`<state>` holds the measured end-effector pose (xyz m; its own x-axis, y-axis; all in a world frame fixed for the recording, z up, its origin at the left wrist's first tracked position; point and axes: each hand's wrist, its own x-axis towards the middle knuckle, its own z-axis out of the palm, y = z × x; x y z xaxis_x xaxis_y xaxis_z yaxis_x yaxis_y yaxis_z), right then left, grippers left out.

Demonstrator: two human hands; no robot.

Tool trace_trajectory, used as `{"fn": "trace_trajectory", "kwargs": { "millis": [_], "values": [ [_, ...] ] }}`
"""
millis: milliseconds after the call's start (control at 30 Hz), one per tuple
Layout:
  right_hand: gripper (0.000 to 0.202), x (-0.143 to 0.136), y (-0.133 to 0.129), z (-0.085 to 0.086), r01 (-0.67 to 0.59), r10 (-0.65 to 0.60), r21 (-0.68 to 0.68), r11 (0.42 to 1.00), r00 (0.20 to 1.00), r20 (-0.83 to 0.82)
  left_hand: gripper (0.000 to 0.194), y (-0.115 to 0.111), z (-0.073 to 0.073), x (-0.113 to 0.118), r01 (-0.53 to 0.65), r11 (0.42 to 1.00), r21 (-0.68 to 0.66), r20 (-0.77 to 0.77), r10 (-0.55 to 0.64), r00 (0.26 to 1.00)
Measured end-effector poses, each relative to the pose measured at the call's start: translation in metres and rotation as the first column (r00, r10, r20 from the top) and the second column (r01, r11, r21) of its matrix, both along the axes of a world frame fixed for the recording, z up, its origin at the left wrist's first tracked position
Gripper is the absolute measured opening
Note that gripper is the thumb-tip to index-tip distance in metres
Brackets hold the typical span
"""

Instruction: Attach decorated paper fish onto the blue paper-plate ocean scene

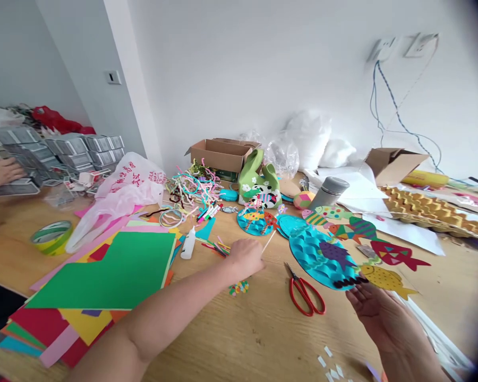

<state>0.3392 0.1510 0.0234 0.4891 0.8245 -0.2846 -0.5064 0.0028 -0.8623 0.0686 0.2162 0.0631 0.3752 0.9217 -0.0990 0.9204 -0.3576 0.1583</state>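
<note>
My left hand (pixel 247 259) is closed around a thin white stick (pixel 268 242), above the middle of the wooden table. Fingers loosely spread, my right hand (pixel 376 307) is palm up at the lower edge of a round blue plate (pixel 317 257) decorated with paper fish; whether it bears the plate's weight is unclear. A yellow paper fish (pixel 386 278) lies just above that hand. Red-handled scissors (pixel 304 292) rest between my hands, blades apart. Small coloured paper dots (pixel 239 287) lie below my left hand. A smaller blue plate (pixel 255 222) with fish is farther back.
Coloured paper sheets (pixel 123 270), a glue bottle (pixel 188 244) and a tape roll (pixel 51 237) lie left. Behind are pipe cleaners (pixel 195 188), a green bag (pixel 258 185) and a grey-lidded cup (pixel 330 193). Another person's hand (pixel 3 171) touches grey boxes far left.
</note>
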Motion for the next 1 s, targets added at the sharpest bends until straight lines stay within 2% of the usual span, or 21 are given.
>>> {"fn": "trace_trajectory", "kwargs": {
  "millis": [133, 233, 333, 500, 700, 867, 1000],
  "values": [
    [0.02, -0.002, -0.001, 0.001, -0.002, 0.002, -0.013, 1.0, 1.0, -0.006, 0.026, -0.023, 0.017, -0.041, -0.025, 1.0, 0.013, 0.019, 0.025, 1.0],
    [0.024, -0.006, -0.002, 0.006, -0.015, 0.014, -0.03, 0.999, 1.0, -0.027, 0.023, -0.028, 0.025, -0.076, -0.083, 0.996, 0.035, 0.014, 0.082, 0.997],
    [0.029, -0.009, -0.003, 0.01, 0.01, -0.012, -0.031, 0.999, 0.998, -0.054, 0.022, -0.018, 0.029, -0.112, -0.225, 0.972, 0.068, -0.047, 0.228, 0.972],
    [0.03, -0.009, -0.003, 0.01, -0.015, 0.015, -0.015, 1.0, 1.0, -0.026, 0.018, 0.005, 0.029, -0.158, -0.364, 0.927, 0.094, -0.122, 0.374, 0.92],
    [0.03, -0.01, -0.002, 0.01, 0.0, -0.001, -0.031, 1.0, 0.999, -0.042, 0.02, 0.018, 0.02, -0.18, -0.425, 0.903, 0.068, -0.132, 0.43, 0.893],
    [0.029, -0.014, -0.001, 0.014, 0.011, -0.014, -0.052, 0.999, 0.998, -0.054, 0.029, 0.041, 0.012, -0.184, -0.462, 0.886, 0.035, -0.131, 0.462, 0.877],
    [0.028, -0.012, -0.003, 0.012, -0.007, 0.004, -0.072, 0.997, 0.999, -0.044, 0.044, 0.064, 0.008, -0.184, -0.518, 0.855, 0.0, -0.121, 0.514, 0.849]
  ]
}}
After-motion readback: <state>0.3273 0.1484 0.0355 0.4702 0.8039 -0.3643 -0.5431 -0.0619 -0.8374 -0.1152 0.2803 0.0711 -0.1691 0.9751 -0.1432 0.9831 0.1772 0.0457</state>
